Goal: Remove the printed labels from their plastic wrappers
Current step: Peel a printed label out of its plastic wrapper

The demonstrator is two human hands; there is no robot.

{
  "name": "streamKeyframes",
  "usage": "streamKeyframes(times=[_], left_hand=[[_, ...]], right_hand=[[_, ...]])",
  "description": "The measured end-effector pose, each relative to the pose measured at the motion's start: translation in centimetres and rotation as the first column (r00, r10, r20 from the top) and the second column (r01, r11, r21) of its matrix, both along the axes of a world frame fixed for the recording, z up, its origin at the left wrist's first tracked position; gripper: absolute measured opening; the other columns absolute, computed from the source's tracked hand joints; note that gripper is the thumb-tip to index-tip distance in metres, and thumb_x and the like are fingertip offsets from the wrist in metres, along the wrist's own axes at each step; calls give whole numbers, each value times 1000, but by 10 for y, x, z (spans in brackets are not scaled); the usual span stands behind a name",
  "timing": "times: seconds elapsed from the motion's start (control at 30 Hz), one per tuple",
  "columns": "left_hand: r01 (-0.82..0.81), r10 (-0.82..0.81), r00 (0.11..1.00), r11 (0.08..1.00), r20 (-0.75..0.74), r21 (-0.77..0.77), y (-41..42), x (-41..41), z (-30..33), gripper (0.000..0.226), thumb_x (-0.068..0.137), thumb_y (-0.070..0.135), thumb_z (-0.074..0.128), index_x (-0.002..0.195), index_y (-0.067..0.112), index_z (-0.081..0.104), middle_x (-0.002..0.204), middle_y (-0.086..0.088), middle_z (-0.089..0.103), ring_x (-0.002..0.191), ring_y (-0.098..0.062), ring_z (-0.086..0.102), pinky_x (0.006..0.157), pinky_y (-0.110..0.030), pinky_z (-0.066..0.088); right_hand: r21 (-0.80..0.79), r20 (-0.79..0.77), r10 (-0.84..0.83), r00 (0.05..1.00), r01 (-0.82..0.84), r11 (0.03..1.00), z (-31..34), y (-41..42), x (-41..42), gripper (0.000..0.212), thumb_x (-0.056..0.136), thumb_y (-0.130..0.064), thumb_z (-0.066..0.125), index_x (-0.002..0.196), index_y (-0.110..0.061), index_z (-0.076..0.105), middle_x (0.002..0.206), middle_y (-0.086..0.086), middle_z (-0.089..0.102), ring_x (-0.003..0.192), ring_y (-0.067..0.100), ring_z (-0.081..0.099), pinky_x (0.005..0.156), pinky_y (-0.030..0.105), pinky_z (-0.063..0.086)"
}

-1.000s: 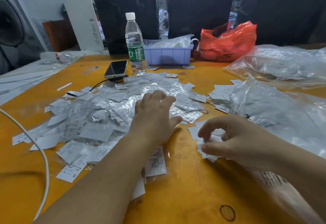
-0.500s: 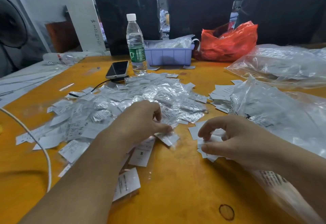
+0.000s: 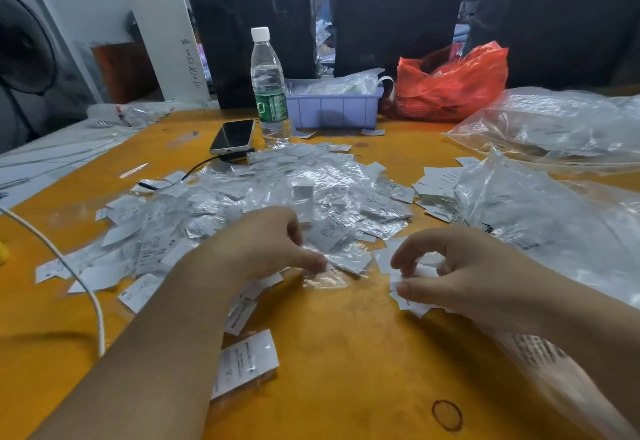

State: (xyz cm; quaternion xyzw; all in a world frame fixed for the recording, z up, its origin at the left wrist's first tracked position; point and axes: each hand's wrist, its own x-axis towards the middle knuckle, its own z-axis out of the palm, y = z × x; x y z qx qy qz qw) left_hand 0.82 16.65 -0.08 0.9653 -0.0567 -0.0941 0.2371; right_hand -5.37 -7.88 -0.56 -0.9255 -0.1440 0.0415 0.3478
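A heap of small printed labels in clear plastic wrappers (image 3: 311,190) covers the middle of the orange table (image 3: 346,353). My left hand (image 3: 263,242) is at the heap's near edge and pinches one wrapped label (image 3: 343,259) between thumb and fingers. My right hand (image 3: 460,266) hovers over a small stack of bare white labels (image 3: 412,304), its curled fingers and thumb holding the stack. More bare labels (image 3: 436,186) lie in a pile to the right of the heap. One wrapped label (image 3: 247,361) lies alone near my left forearm.
A water bottle (image 3: 269,93), a phone (image 3: 232,136) with a black cable, a lilac bin (image 3: 334,110) and a red bag (image 3: 450,83) stand at the back. Big clear plastic bags (image 3: 554,218) fill the right side. A white cable (image 3: 69,266) crosses the left.
My left hand pulled back from flat on the heap toward me and to the right, drawing out one wrapped label. My right hand stayed on its stack.
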Motion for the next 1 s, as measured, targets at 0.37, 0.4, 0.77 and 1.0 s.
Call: streamKeyframes(times=[0.37, 0.4, 0.77, 1.0], left_hand=[[149, -99, 970, 965, -224, 218, 19, -14, 24, 49, 48, 48, 92, 83, 45, 58, 89, 15, 59, 84, -10, 59, 67, -29, 48], [143, -88, 967, 964, -239, 225, 19, -12, 22, 48, 50, 47, 92, 85, 43, 59, 90, 14, 59, 86, -11, 59, 70, -31, 49], [132, -134, 981, 991, -141, -26, 19, -1, 11, 33, 63, 42, 89, 87, 35, 67, 78, 14, 62, 74, -5, 59, 64, -24, 43], [159, -161, 982, 987, -96, -28, 17, -2, 16, 31, 66, 48, 84, 85, 32, 65, 74, 14, 61, 67, -2, 56, 57, -19, 43]], right_hand=[[-15, -15, -14, 1000, 14, 1000, 0, 0, 2, 13, 79, -40, 72, 91, -41, 67, 99, -26, 65, 90, -20, 52, 72, 13, 42], [-18, -14, -12, 1000, 12, 1000, 0, 0, 2, 14, 79, -40, 72, 92, -41, 67, 99, -25, 65, 90, -19, 52, 73, 14, 42], [2, 0, 20, 1000, -20, 1000, 1, 1, 2, 14, 82, -36, 72, 96, -33, 68, 91, -19, 67, 59, -19, 51, 53, 5, 37], [12, 3, 32, 999, -32, 999, 1, 0, 0, 14, 85, -31, 72, 98, -28, 68, 58, -40, 54, 50, -20, 49, 46, 2, 34]])
